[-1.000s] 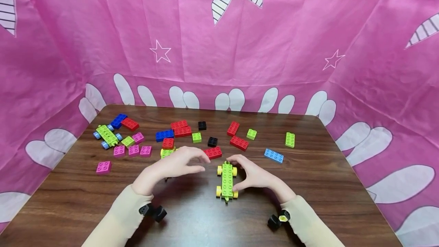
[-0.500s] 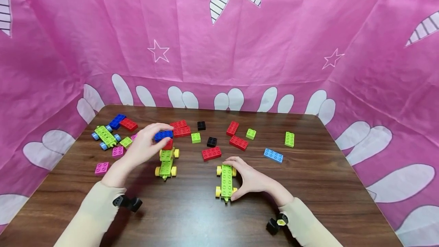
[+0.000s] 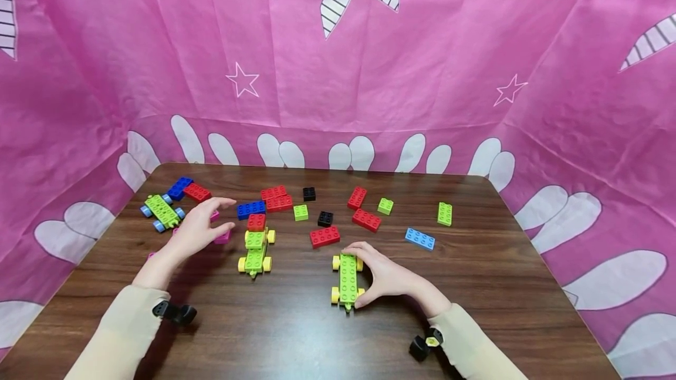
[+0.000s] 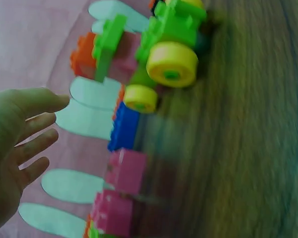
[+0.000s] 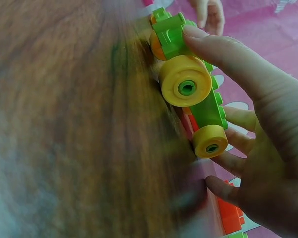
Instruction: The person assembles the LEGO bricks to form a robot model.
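My right hand (image 3: 388, 277) holds a lime-green toy car base (image 3: 348, 281) with yellow wheels, thumb at its near end and fingers at its far end. The base stands on its wheels with bare studs on top. Fingers spread and holding nothing, my left hand (image 3: 191, 232) hovers over the pink bricks (image 3: 222, 238), partly hiding them. Just right of it stands a second lime-green car base (image 3: 254, 261), which carries a small green brick (image 3: 254, 240) and a red brick (image 3: 256, 221). In the left wrist view pink bricks (image 4: 125, 171) lie beyond the fingertips.
Behind the hands lie a dark blue brick (image 3: 250, 210), red bricks (image 3: 324, 237), black bricks (image 3: 325, 219) and a light green brick (image 3: 300, 212). A light blue brick (image 3: 419, 238) is at the right. A green car base with blue wheels (image 3: 162, 210) stands far left.
My left hand has moved left, from in front of the second car, past the blue brick, to above the pink bricks. My right thumb has shifted to the near end of the base.
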### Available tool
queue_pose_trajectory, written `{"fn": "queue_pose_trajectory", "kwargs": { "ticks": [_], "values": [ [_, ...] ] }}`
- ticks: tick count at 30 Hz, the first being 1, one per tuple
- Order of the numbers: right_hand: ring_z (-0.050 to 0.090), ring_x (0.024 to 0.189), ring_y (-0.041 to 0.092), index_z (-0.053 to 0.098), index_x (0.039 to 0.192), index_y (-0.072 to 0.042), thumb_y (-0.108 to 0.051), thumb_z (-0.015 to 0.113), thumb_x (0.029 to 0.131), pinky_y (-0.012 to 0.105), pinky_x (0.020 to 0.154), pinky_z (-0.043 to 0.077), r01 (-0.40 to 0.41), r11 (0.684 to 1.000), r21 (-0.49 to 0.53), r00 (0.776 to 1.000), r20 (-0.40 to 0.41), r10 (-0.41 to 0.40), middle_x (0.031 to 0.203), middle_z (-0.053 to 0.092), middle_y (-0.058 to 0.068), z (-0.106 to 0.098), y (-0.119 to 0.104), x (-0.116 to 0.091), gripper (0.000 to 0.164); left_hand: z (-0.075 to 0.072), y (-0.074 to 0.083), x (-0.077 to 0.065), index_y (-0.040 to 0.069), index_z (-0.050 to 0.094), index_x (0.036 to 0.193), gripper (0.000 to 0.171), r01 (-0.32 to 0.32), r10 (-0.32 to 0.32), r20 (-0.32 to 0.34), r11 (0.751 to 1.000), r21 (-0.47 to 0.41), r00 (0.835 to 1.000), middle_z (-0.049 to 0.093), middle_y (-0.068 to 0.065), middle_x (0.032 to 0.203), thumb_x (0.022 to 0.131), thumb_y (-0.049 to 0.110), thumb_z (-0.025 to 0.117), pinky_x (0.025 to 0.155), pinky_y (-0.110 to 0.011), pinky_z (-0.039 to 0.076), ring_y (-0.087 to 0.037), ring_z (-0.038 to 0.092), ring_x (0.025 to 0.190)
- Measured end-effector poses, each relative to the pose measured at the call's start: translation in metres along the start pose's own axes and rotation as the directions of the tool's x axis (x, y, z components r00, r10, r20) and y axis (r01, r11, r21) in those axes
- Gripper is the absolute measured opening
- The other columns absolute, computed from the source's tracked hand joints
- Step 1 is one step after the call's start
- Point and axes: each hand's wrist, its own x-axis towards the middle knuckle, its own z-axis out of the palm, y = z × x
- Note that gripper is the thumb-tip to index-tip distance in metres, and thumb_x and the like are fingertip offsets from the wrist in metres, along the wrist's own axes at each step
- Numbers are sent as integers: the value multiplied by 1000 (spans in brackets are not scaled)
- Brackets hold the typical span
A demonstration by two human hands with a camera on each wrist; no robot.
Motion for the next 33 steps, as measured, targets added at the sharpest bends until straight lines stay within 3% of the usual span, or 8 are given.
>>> {"fn": "queue_pose_trajectory", "kwargs": {
  "ticks": [9,14,20,33],
  "values": [
    [40,127,17,41,143,-12,-44,87,65,42,105,40,3,1000,-4,1000,9,-3,140,38,1,1,2,0,96,-2,-20,-6,-4,53,128,54,118,-115,156,993,-11,981,57,-28,127,83,15,76,95,-60,44,-47,53,116],
    [40,127,17,41,143,-12,-43,87,65,42,105,40,8,1000,-3,1000,7,-8,140,38,1,1,2,0,96,3,-29,-8,-3,56,126,57,120,-123,187,992,30,975,58,-26,125,80,20,79,97,-62,40,-47,50,119],
    [40,127,17,41,143,-12,-43,87,65,41,106,39,14,1000,-7,1000,7,-14,140,38,1,0,3,0,96,6,-35,-9,-3,59,122,53,118,-124,215,992,40,969,63,-24,119,79,17,80,94,-58,43,-42,55,111],
    [40,127,17,41,144,-13,-44,87,65,42,106,39,20,1000,-1,1000,4,-20,140,38,0,1,5,0,96,7,-35,-6,-2,63,117,45,84,-109,256,991,105,961,64,-24,115,78,13,79,93,-60,43,-44,56,109]
  ]
}}
